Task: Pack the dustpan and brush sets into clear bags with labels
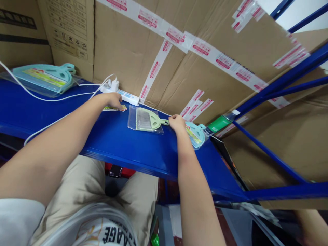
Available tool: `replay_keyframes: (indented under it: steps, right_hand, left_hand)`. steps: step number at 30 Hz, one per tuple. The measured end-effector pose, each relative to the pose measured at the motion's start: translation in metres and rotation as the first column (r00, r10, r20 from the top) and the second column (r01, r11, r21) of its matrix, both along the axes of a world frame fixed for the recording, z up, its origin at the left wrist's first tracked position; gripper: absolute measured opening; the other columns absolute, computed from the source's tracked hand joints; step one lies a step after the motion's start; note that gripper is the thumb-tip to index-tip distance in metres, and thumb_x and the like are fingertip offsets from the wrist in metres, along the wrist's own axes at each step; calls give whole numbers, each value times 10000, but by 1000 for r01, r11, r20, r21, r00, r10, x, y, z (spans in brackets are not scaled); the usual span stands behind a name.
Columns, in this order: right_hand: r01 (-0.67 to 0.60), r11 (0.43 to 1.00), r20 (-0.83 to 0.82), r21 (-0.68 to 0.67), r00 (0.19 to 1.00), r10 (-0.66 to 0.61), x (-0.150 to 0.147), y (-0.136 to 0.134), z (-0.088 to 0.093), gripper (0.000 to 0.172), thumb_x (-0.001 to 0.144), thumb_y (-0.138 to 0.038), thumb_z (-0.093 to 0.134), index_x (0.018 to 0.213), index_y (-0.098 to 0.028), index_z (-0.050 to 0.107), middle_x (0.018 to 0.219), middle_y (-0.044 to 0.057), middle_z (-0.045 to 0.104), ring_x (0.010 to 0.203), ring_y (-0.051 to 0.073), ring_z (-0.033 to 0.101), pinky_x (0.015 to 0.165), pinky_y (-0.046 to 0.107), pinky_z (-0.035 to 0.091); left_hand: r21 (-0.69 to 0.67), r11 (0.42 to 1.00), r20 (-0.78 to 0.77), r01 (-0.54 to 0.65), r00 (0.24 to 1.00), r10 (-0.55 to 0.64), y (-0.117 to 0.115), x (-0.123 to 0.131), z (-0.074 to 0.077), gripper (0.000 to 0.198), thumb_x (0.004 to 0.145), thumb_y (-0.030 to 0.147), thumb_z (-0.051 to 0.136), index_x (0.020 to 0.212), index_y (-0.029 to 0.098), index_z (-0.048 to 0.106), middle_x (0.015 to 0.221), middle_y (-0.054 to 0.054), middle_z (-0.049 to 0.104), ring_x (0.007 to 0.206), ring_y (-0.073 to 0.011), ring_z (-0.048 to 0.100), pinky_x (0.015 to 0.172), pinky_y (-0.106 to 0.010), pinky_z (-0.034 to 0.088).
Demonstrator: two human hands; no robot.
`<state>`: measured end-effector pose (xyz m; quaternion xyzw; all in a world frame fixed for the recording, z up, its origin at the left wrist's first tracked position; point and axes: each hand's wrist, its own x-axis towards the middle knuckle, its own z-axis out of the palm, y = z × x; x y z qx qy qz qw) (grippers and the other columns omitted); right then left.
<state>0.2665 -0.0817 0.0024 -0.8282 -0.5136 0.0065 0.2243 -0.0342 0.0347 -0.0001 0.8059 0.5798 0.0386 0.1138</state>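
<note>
A pale green mini brush and dustpan (pixel 146 120) lies in a clear plastic bag on the blue shelf (pixel 123 147). My right hand (pixel 177 123) is closed on the end of its handle. Just right of that hand lies a teal dustpan set (pixel 196 135) with a printed card. My left hand (pixel 112 99) rests fingers-down on a printed paper label (pixel 115 108) farther left, pinching or pressing its edge.
A white power strip (pixel 123 95) with a charger and white cables runs along the shelf's back. More bagged teal dustpans (pixel 43 78) lie at far left. Taped cardboard boxes (pixel 194 61) wall the back. A green-labelled bottle (pixel 220 122) stands by blue rack bars.
</note>
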Motion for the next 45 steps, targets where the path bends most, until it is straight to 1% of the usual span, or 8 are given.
replay_keyframes:
  steps: [14,22,26,30,33,36,40,45]
  right_hand:
    - [-40,965,-34,261,998,51,-3,-2,-4,195,858,-174,547,824,-215,734,957,120,795,999,275,729,902,345,550]
    - [-139,929,-115,342,975,188,-18,-7,2,182,868,-164,544,778,-214,693,920,93,786,951,242,727,916,326,535]
    - [-205,906,-171,370,944,283,-25,-7,1,147,862,-173,559,762,-228,651,870,62,765,932,227,716,923,327,532]
    - [-301,844,-285,445,845,452,-37,-5,-4,51,858,-211,594,869,-243,632,875,29,740,928,206,696,928,347,541]
    - [-414,749,-403,517,654,640,-50,-1,-9,98,853,-255,646,942,-263,605,957,14,731,966,178,682,880,323,555]
    - [-501,711,-515,494,491,703,-61,2,-14,150,821,-288,711,875,-266,573,957,-12,713,913,152,672,781,278,566]
    - [-475,735,-621,484,406,671,-66,3,-14,269,826,-375,737,812,-262,494,851,-40,683,821,135,680,708,250,577]
    - [-378,803,-674,461,438,594,-63,-2,-10,283,875,-380,695,863,-276,433,805,-51,682,751,120,693,635,214,559]
  left_hand:
    - [5,989,76,151,986,-151,0,1,-4,650,610,439,738,1234,256,754,1118,-105,801,1007,-297,723,842,-315,517]
    - [-23,994,-6,103,995,-103,-14,9,0,618,675,375,651,1253,179,746,1295,-179,739,1169,-352,685,903,-353,512]
    - [-22,996,44,84,996,-83,-22,10,10,502,701,371,616,1130,167,777,1166,-175,770,1080,-346,709,867,-362,512]
    - [25,992,210,126,969,-128,-33,17,23,440,713,382,598,1072,187,762,933,-106,776,902,-299,711,810,-353,507]
    - [82,970,359,229,901,-243,-42,31,24,391,740,342,571,1077,220,729,892,-57,762,837,-238,689,785,-325,496]
    - [109,935,474,338,809,-347,-50,49,18,335,777,290,542,1064,220,699,793,-38,725,715,-191,645,724,-313,478]
    - [127,911,543,392,741,-395,-58,63,11,350,792,233,525,1121,206,641,671,3,646,573,-154,549,642,-302,432]
    - [208,920,516,331,763,-391,-65,65,10,512,811,208,532,1321,175,522,660,32,608,554,-150,504,636,-302,418]
